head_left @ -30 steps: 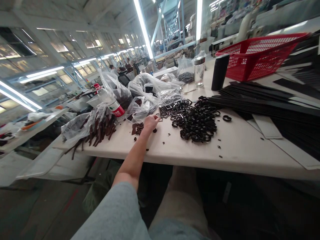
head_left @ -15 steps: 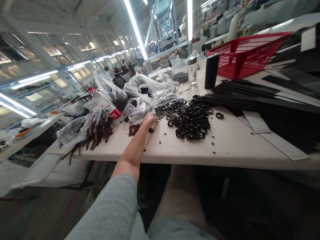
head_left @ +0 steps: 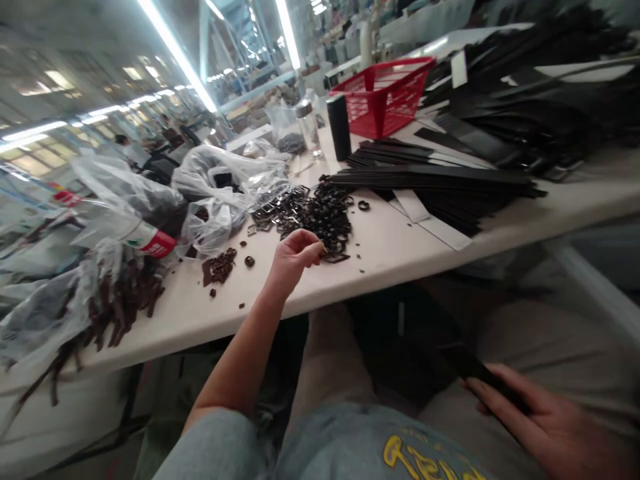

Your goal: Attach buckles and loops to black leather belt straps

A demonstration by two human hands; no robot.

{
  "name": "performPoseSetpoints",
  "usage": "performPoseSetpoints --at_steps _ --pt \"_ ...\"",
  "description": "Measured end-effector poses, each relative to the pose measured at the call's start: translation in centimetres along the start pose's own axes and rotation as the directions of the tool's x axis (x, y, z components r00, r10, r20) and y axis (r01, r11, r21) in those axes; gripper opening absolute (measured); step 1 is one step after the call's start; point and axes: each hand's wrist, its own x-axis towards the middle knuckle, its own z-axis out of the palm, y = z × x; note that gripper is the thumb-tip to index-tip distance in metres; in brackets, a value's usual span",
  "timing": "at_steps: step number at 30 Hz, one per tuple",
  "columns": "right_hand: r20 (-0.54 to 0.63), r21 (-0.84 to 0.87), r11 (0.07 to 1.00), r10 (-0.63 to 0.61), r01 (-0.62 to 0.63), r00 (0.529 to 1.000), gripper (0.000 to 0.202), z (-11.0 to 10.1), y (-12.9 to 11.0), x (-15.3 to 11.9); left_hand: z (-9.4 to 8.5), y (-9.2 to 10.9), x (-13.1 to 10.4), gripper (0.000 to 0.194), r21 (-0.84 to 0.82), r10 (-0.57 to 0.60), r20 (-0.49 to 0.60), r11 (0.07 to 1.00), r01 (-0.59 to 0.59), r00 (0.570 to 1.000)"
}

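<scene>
My left hand (head_left: 296, 259) is pinched shut over the front part of the table. At its fingertips shows a dark metal buckle (head_left: 337, 259), partly covered by the fingers. Just behind it lies a heap of black loops (head_left: 330, 217), with silvery buckles (head_left: 280, 207) piled to its left. Low at the right, my right hand (head_left: 545, 413) is closed around a dark flat strap (head_left: 467, 365), held above my lap. Part of the strap fades into the shadow, and motion blurs this hand.
Small brown loops (head_left: 223, 267) lie left of my hand, near clear plastic bags (head_left: 215, 223) and a bottle with a red label (head_left: 160, 244). Behind the heaps stand a glass jar (head_left: 310, 133), a black flask (head_left: 339, 127) and a red basket (head_left: 383, 100). Black straps (head_left: 435, 181) spread rightward.
My left hand has come away from the buckle pile, rightward and nearer, with a buckle at its fingertips. My right hand with the strap has come into view. The view has turned right.
</scene>
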Motion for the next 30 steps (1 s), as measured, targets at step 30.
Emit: performPoseSetpoints --at_steps 30 --pt "0.388 -0.193 0.96 0.266 -0.204 0.883 0.025 0.0 -3.6 -0.7 13.8 -3.2 -10.6 0.025 -0.208 0.019 0.215 0.978 0.026 0.976"
